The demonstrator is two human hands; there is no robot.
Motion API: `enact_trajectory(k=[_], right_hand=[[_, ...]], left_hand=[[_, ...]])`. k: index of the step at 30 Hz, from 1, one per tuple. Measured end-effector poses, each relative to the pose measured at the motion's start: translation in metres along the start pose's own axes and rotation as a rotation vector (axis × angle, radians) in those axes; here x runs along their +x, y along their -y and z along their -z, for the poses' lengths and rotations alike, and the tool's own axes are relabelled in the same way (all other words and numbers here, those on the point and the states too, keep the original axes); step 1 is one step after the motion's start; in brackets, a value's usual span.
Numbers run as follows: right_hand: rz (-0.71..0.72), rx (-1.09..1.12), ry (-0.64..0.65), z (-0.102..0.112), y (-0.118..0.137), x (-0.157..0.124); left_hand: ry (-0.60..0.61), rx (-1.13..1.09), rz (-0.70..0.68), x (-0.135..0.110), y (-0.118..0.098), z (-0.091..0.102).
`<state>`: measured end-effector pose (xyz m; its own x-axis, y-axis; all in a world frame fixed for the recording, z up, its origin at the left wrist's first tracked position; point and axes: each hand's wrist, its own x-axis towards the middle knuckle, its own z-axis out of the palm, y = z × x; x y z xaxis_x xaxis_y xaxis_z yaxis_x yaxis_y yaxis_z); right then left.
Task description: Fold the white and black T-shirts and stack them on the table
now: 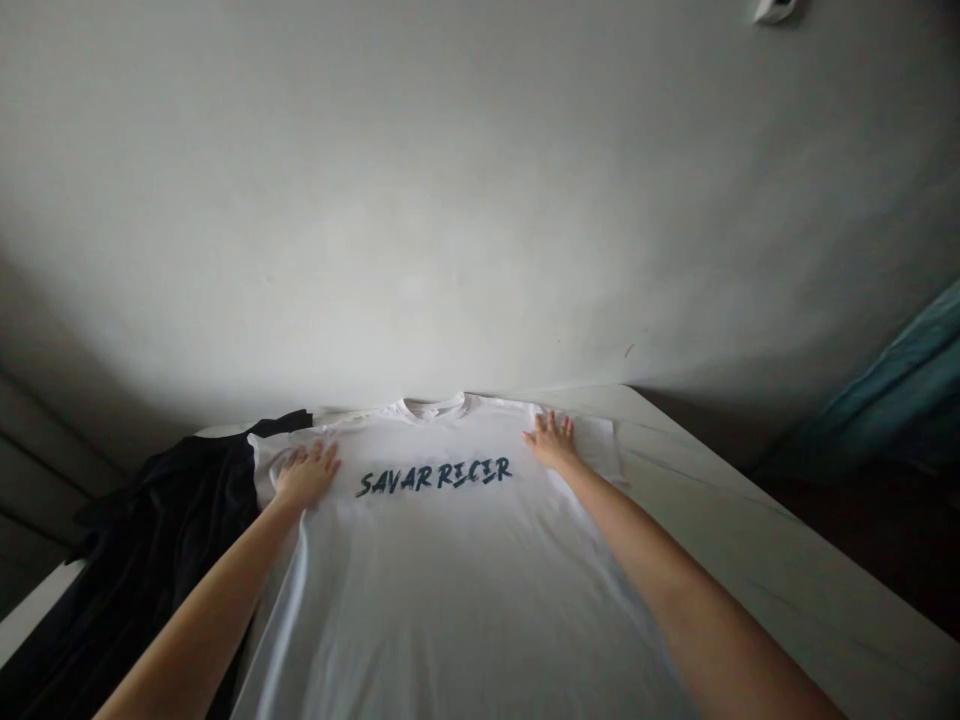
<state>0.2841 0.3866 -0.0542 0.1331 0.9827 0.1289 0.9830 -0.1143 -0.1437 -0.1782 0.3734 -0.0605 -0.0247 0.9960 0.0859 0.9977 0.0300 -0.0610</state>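
A white T-shirt (442,560) lies spread face up, its collar at the far end by the wall and dark lettering across the chest. My left hand (307,474) rests flat near the left sleeve, fingers spread on the cloth. On the other side, my right hand (551,441) presses flat by the right shoulder, its fingers also apart. Neither hand grips the fabric. Soft wrinkles run down the body of the shirt, and its lower hem is out of view.
A black garment (172,530) lies in folds at the left, partly under the shirt's left sleeve. The pale marbled table (720,540) ends at a slanting right edge. Behind it stands a plain wall (442,220). Bluish-green cloth (885,390) hangs at the far right.
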Motion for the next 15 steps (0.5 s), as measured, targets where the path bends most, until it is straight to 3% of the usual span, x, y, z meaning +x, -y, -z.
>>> enact_trajectory(k=[2, 4, 6, 8, 9, 11, 13, 15], right_hand=[[-0.009, 0.026, -0.063, 0.002, 0.031, -0.012], [0.177, 0.133, -0.05, -0.007, 0.082, -0.035], [0.333, 0.246, 0.009, -0.021, 0.124, -0.064], [0.435, 0.276, 0.04, -0.031, 0.134, -0.088], [0.446, 0.258, 0.05, -0.031, 0.125, -0.097], [0.385, 0.177, 0.064, -0.025, 0.085, -0.104], [0.247, 0.086, 0.069, -0.011, 0.037, -0.104], [0.119, 0.018, 0.044, 0.001, 0.007, -0.104]], left_hand=[[-0.054, 0.021, 0.06, -0.007, -0.033, 0.014], [-0.144, -0.038, 0.046, -0.022, -0.09, 0.021], [-0.11, -0.132, -0.026, -0.045, -0.142, 0.018], [-0.066, -0.178, -0.141, -0.07, -0.162, 0.009], [-0.055, -0.182, -0.17, -0.082, -0.157, 0.004], [-0.05, -0.163, -0.163, -0.102, -0.123, -0.002], [-0.023, -0.133, -0.1, -0.118, -0.079, -0.001], [0.006, -0.093, -0.011, -0.13, -0.051, 0.003]])
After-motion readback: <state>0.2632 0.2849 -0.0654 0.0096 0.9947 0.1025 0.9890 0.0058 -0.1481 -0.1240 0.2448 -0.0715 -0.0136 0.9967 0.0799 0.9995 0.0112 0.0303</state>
